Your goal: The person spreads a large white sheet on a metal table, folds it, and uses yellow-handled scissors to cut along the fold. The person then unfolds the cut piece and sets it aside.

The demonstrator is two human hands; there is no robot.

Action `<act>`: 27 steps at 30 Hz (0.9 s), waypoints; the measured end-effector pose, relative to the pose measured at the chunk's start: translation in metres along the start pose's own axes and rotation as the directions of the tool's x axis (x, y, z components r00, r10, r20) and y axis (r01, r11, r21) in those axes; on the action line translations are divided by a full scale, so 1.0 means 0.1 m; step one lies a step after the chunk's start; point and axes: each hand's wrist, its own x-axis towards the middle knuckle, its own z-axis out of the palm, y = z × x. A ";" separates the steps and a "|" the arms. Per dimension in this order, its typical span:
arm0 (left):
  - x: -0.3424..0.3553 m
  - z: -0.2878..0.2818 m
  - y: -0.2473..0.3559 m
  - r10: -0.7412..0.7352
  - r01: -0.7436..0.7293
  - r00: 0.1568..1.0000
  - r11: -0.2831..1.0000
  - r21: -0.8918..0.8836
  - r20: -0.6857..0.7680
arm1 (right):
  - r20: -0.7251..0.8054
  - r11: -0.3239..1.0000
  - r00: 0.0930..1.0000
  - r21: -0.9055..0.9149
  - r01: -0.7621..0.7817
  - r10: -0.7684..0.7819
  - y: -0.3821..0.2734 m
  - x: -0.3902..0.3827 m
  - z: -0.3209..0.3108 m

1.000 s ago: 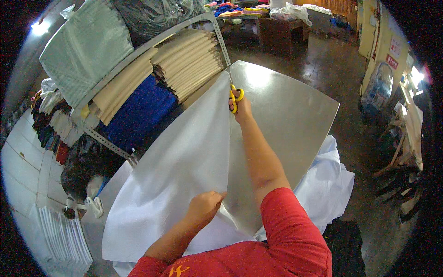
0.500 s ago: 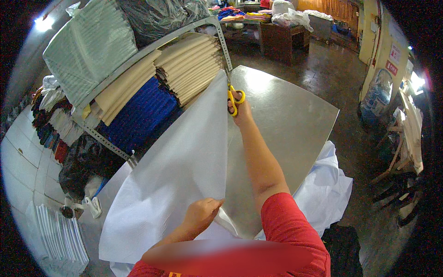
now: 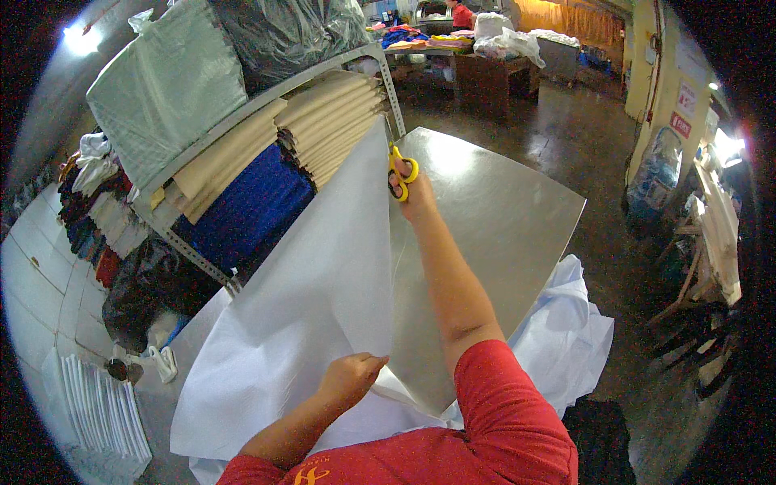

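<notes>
A large piece of pale white-blue fabric [image 3: 295,291] lies over the left part of a shiny grey table [image 3: 493,214], its right edge running straight away from me. At that edge's near end, my left hand [image 3: 349,380] pinches the cloth between thumb and fingers. My right arm is stretched far across the table. Scissors with yellow handles [image 3: 411,172] are in my right hand [image 3: 418,199], its fingers through the loops. The blades point away by the fabric's far tip; how far they are parted is too small to see. More pale fabric [image 3: 566,331] hangs in folds off the table's right side.
Left of the table stands a metal shelf [image 3: 267,97] with stacked beige cloth [image 3: 331,121], blue cloth [image 3: 250,182] and plastic-wrapped bundles. A large water bottle [image 3: 656,174] stands by the right wall. At the back, a person in red [image 3: 462,16] is near a table with coloured cloth.
My right hand and the scissors have shifted slightly left in the picture, still at the fabric's far end. My left hand keeps its pinch. The view has tilted a little.
</notes>
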 end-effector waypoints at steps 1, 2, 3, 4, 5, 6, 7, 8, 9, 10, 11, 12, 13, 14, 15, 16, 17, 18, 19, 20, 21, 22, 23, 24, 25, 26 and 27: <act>0.00 0.00 0.00 -0.020 0.020 0.999 1.000 -0.014 -0.025 | 0.017 0.999 0.999 -0.009 0.035 -0.035 0.00 -0.01 0.00; -0.02 0.00 0.00 -0.044 0.043 0.999 0.999 -0.022 -0.013 | 0.025 0.999 1.000 -0.031 0.015 -0.014 -0.01 -0.01 0.01; -0.03 0.02 0.00 -0.091 0.091 0.996 0.996 -0.020 -0.001 | 0.033 0.999 0.999 -0.043 0.012 -0.011 -0.03 -0.01 0.01; -0.05 0.04 0.00 -0.097 0.096 0.989 0.995 0.014 0.115 | 0.042 0.998 0.999 -0.056 0.009 -0.006 -0.06 -0.01 0.01; -0.09 0.07 0.02 -0.132 0.121 0.965 0.991 0.059 0.228 | 0.054 0.998 0.996 -0.009 0.069 -0.068 -0.10 0.00 0.00; -0.13 0.10 0.02 -0.126 0.097 0.953 0.988 0.117 0.275 | 0.066 0.991 0.989 0.036 0.127 -0.129 -0.16 0.01 0.00; -0.16 0.15 0.02 -0.122 0.123 0.944 0.992 0.018 0.307 | 0.070 0.986 0.985 0.067 0.154 -0.159 -0.23 0.03 -0.01; -0.20 0.18 0.02 -0.148 0.161 0.948 0.987 -0.020 0.283 | 0.055 0.981 0.981 0.074 0.181 -0.185 -0.31 0.04 -0.03; -0.21 0.21 0.00 -0.176 0.196 0.923 0.980 -0.025 0.343 | 0.013 0.979 0.981 0.060 0.193 -0.194 -0.39 0.05 -0.05; -0.23 0.23 -0.02 -0.215 0.236 0.949 0.969 -0.068 0.232 | 0.046 0.983 0.982 0.014 0.183 -0.184 -0.47 0.05 -0.10; -0.22 0.24 -0.05 -0.272 0.294 0.942 0.951 -0.095 0.195 | 0.069 0.988 0.986 -0.029 0.154 -0.152 -0.52 0.03 -0.14; -0.22 0.24 -0.08 -0.354 0.379 0.914 0.920 -0.103 0.199 | 0.047 0.989 0.992 -0.082 0.121 -0.117 -0.56 0.00 -0.19; -0.20 0.23 -0.11 -0.355 0.364 0.931 0.911 -0.193 0.080 | 0.027 0.987 0.997 -0.140 0.081 -0.078 -0.57 -0.06 -0.26; -0.18 0.22 -0.13 -0.359 0.359 0.933 0.908 -0.214 0.043 | 0.047 0.985 0.995 -0.146 0.091 -0.085 -0.55 -0.13 -0.33; -0.15 0.21 -0.14 -0.378 0.371 0.926 0.904 -0.210 0.010 | -0.021 0.976 0.999 -0.215 0.042 -0.047 -0.51 -0.22 -0.42; -0.13 0.19 -0.14 -0.390 0.388 0.920 0.890 -0.239 0.043 | -0.053 0.960 0.998 -0.280 -0.001 -0.015 -0.46 -0.32 -0.52; -0.11 0.18 -0.13 -0.403 0.402 0.913 0.876 -0.266 0.053 | -0.051 0.939 0.999 -0.342 -0.020 0.003 -0.41 -0.43 -0.63; -0.10 0.18 -0.12 -0.399 0.395 0.915 0.868 -0.301 0.049 | -0.013 0.933 0.997 -0.351 -0.081 0.081 -0.38 -0.56 -0.76; -0.09 0.17 -0.10 -0.407 0.402 0.912 0.857 -0.323 0.055 | -0.076 0.929 0.990 -0.346 -0.134 0.115 -0.30 -0.67 -0.87; -0.09 0.17 -0.07 -0.397 0.389 0.916 0.852 -0.350 0.050 | -0.128 0.926 0.983 -0.337 -0.171 0.135 -0.22 -0.78 -0.97; -0.09 0.16 -0.06 -0.398 0.385 0.916 0.841 -0.380 0.047 | -0.207 0.916 0.966 -0.337 -0.219 0.155 -0.15 -0.87 -1.05; -0.11 0.17 -0.05 -0.390 0.374 0.920 0.849 -0.373 0.035 | -0.188 0.915 0.963 -0.321 -0.244 0.191 -0.09 -0.97 -1.14; -0.12 0.17 -0.05 -0.390 0.372 0.920 0.852 -0.368 0.028 | -0.198 0.907 0.954 -0.315 -0.281 0.227 -0.03 -1.07 -1.21; -0.14 0.17 -0.06 -0.401 0.385 0.915 0.850 -0.361 0.031 | -0.239 0.891 0.936 -0.317 -0.326 0.257 0.02 -1.16 -1.27; -0.16 0.16 -0.07 -0.398 0.377 0.917 0.852 -0.363 0.020 | -0.237 0.872 0.937 -0.360 -0.331 0.257 0.07 -1.23 -1.31; -0.18 0.16 -0.09 -0.406 0.384 0.914 0.849 -0.362 0.019 | -0.266 0.844 0.931 -0.411 -0.345 0.251 0.10 -1.29 -1.33; -0.21 0.16 -0.10 -0.414 0.392 0.910 0.846 -0.361 0.018 | -0.294 0.812 0.924 -0.459 -0.361 0.244 0.13 -1.35 -1.34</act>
